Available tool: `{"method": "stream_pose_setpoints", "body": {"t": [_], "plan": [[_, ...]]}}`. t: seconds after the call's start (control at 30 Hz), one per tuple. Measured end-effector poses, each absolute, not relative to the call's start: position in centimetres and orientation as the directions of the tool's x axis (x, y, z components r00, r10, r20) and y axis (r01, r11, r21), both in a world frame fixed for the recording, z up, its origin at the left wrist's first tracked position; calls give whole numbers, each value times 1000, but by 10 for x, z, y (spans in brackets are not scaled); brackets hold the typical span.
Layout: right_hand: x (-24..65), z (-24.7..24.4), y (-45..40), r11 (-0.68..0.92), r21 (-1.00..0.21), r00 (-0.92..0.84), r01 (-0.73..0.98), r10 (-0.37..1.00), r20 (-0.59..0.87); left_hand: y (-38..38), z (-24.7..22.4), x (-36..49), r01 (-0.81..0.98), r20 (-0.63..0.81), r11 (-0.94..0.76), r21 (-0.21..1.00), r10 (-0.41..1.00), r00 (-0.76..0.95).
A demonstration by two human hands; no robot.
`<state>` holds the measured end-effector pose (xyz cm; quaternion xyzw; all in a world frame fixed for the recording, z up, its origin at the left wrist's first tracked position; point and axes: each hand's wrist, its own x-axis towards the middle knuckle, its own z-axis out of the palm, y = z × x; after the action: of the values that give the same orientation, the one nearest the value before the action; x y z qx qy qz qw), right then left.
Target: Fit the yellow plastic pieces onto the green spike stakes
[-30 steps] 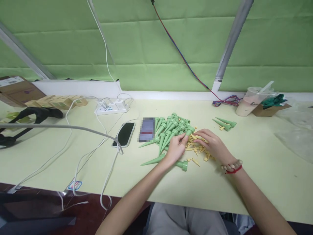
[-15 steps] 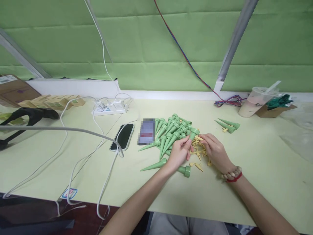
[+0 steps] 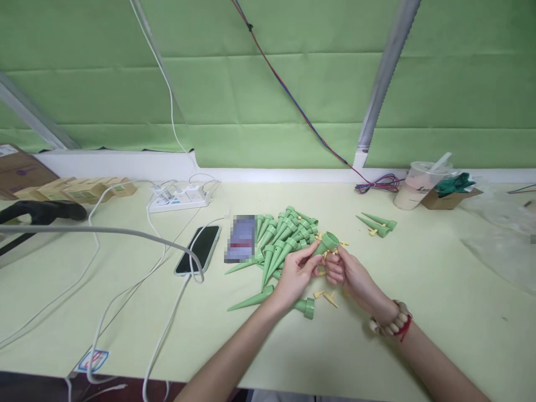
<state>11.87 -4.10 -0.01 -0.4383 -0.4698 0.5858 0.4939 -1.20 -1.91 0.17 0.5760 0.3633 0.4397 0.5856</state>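
Between the fingers of my left hand (image 3: 298,272) is a green spike (image 3: 328,241), its wide round end facing up and right. My right hand (image 3: 350,274) is close against that spike with curled fingers; whatever it pinches is too hidden to make out. A heap of green spikes (image 3: 281,241) lies left of and behind my hands. Small yellow pieces (image 3: 330,299) lie in front of and under my hands. One loose spike (image 3: 251,300) points left, and another (image 3: 309,307) shows its cap beside my left wrist.
Two green spikes (image 3: 377,225) with a yellow piece lie at the right. Left of the heap are a blurred screen (image 3: 242,237) and a phone (image 3: 198,250). White cables run from a power strip (image 3: 180,198). A drink cup (image 3: 412,187) stands at the back right.
The view has shifted. The green spike in my left hand has tipped so its open end shows, and my right hand has come in from the yellow pieces to the spike.
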Motion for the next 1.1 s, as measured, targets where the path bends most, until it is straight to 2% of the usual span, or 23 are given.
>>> {"method": "stream_pose_setpoints", "body": {"t": [0.07,0.13,0.23,0.33,0.4,0.43,0.5,0.57,0.6,0.63,0.7,0.73,0.8,0.87,0.93,0.97,1.03,1.1], "plan": [[121,1,-41,-15,-998,-103,-59,995,-8,-17,3,-14,-104,72,-38,994,934,350],[126,1,-41,137,-969,-21,208,991,136,-16,4,-15,-136,54,-7,991,935,349],[133,0,-40,316,-762,-6,565,925,380,-15,5,-16,-153,20,35,988,940,341],[138,-4,-37,406,-586,-91,701,866,491,-16,6,-16,-121,-20,66,990,935,353],[137,-6,-36,433,-544,-111,719,844,525,-17,6,-15,-101,-40,82,992,930,367],[136,-6,-36,430,-566,-93,704,845,527,-18,6,-14,-92,-44,85,992,927,373],[132,-7,-37,382,-714,-8,587,885,466,-18,5,-14,-75,-41,76,994,923,383],[128,-6,-38,249,-925,26,286,963,267,-18,3,-14,-56,-27,53,997,922,386],[126,-5,-38,136,-987,-15,85,991,136,-17,1,-14,-46,-17,38,998,922,387],[125,-4,-37,6,-994,-95,-108,995,17,-16,0,-14,-35,-6,21,999,921,388],[123,-2,-37,-216,-906,-264,-365,957,-122,-15,-2,-14,-13,21,-17,1000,920,392],[123,-1,-37,-281,-862,-310,-421,938,-155,-15,-3,-14,-2,34,-36,999,919,393],[123,1,-37,-330,-844,-335,-423,922,-192,-15,-3,-14,6,49,-56,998,920,388],[124,2,-38,-266,-922,-262,-282,946,-193,-16,0,-13,-14,44,-42,999,923,382],[126,2,-39,-65,-998,-87,25,994,-67,-17,3,-13,-55,24,-4,998,926,377],[128,1,-39,54,-976,-23,210,998,51,-18,5,-14,-77,11,19,997,928,373],[133,-1,-38,242,-835,-22,493,964,266,-18,6,-14,-105,-16,58,993,929,369],[137,-4,-36,357,-720,-116,596,925,362,-18,6,-13,-110,-30,77,991,925,380]]}}
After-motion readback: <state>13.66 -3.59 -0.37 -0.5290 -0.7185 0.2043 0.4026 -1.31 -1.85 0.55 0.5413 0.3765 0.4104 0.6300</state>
